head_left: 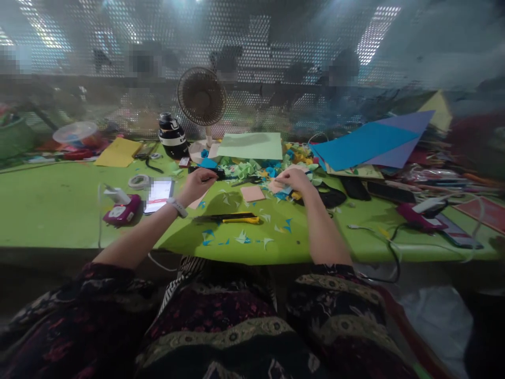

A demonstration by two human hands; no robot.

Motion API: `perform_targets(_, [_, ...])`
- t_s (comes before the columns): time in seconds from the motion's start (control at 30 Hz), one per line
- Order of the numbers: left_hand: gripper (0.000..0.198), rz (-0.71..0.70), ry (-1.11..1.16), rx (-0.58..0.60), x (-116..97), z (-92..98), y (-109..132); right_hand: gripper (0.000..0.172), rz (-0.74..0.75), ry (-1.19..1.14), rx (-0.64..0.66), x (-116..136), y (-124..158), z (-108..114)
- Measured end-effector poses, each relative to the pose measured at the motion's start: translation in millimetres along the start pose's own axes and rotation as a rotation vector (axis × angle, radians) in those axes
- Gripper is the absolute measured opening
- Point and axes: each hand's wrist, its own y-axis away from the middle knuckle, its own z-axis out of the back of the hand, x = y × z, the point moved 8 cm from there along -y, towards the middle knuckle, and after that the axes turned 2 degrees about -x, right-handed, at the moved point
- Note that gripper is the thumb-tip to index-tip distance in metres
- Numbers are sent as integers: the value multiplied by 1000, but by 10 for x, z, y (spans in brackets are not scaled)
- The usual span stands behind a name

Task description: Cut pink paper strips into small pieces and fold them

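2 arms (pixel 145 230) angled inward: left hand (pixel 198 183) with fingers (pixel 208 173) bunched together, right hand (pixel 295 179) low at peach paper (pixel 273 186), finger grip unclear.

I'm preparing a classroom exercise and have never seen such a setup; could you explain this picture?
There is no machine: you see one person's two bare hands, through a camera worn on the head that looks forward and down. On the bright green tabletop lie a pale pink paper square, a yellow-handled cutter and small blue and pale green paper scraps. Behind stand a white-based round desk fan and a white-banded black bottle. The left hand is near a long black object; the right hand is over some pale pink paper pieces. Whether either holds anything is unclear.
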Motion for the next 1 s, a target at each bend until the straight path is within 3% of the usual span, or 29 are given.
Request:
perform_targets(0.1, [22,134,115,48,30,-166,-6,26,-10,3,-136,-9,2,161])
perform_targets(0.23, [28,291,322,145,38,-395,12,22,-19,-12,-522,55,113,615])
perform_targets(0.3, [33,414,509,213,38,-512,69,25,29,-44,-671,193,206,807])
perform_targets(0.37, [43,536,703,357,-15,-668,170,26,134,-109,-761,439,318,918])
perform_targets(0.43, [56,622,827,466,-84,-773,263,26,313,-199,-751,801,443,900])
perform_targets(0.53, [70,750,1003,570,-151,-895,360,18,644,-329,-547,1446,674,622])
perform_targets(0.6, [62,740,1089,494,-137,-885,305,15,825,-395,-364,1806,846,356])
perform_targets(0.67, [42,711,1088,363,-51,-828,230,14,902,-439,-265,2014,964,153])
perform_targets(0.77, [21,621,1056,275,33,-747,168,13,887,-480,-224,2110,986,10])
perform_targets(0.87, [17,560,1023,335,41,-749,211,14,754,-501,-323,2013,869,47])
perform_targets(1.0, [21,580,999,405,2,-791,349,24,500,-574,-448,1737,685,84])
